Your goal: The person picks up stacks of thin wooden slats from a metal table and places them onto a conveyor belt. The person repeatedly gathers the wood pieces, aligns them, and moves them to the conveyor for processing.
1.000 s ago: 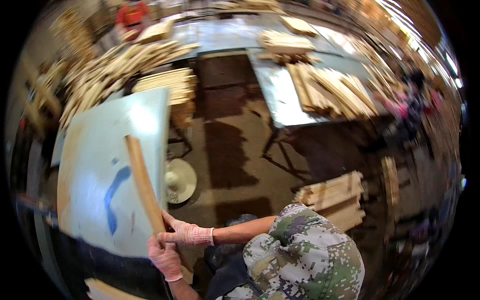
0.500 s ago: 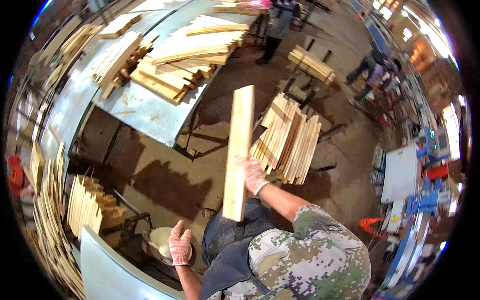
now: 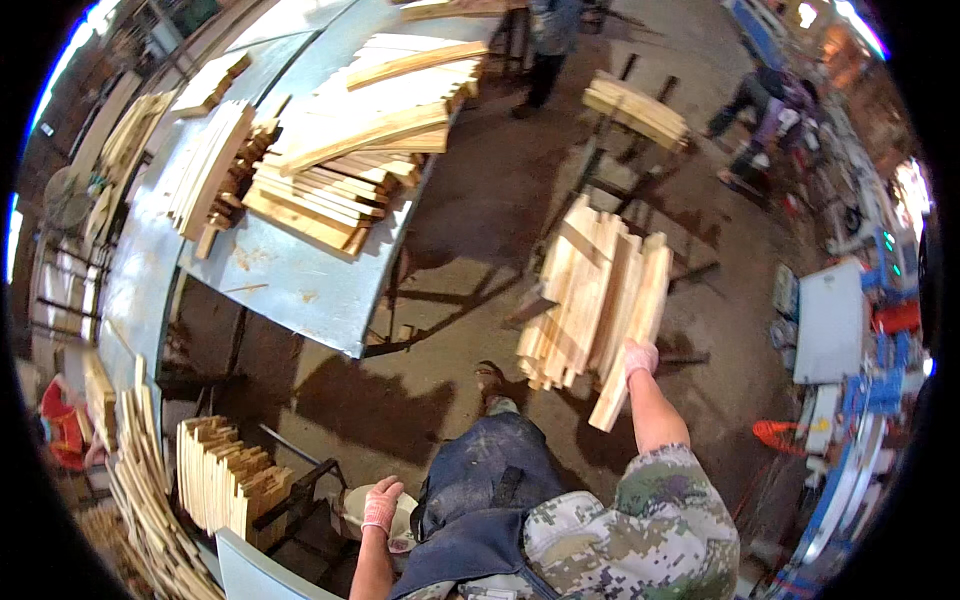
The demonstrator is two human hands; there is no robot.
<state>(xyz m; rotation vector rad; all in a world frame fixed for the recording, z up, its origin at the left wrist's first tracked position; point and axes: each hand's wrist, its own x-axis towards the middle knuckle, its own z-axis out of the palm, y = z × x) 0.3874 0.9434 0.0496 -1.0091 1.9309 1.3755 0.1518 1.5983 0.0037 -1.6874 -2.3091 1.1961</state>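
My right hand, in a pale pinkish work glove, grips a pale wooden board by its side near the lower end. The board lies slanted along the right side of a stack of similar boards, its near end sticking out past them. The stack rests on a dark metal stand. Low at the left, my left hand, in a matching glove, is open with its fingers stretched and holds nothing. Just beyond it is a round whitish container or seat, partly hidden by the hand.
A blue-grey metal table at the left carries stacks of boards. Upright wooden pieces and long strips stand at the lower left. Another bundle lies on a far stand. One person bends over at the right; another stands beyond the table.
My right hand has carried the board from in front of my body over to the right, onto the stack's side. My left hand has lowered slightly, and my view has shifted.
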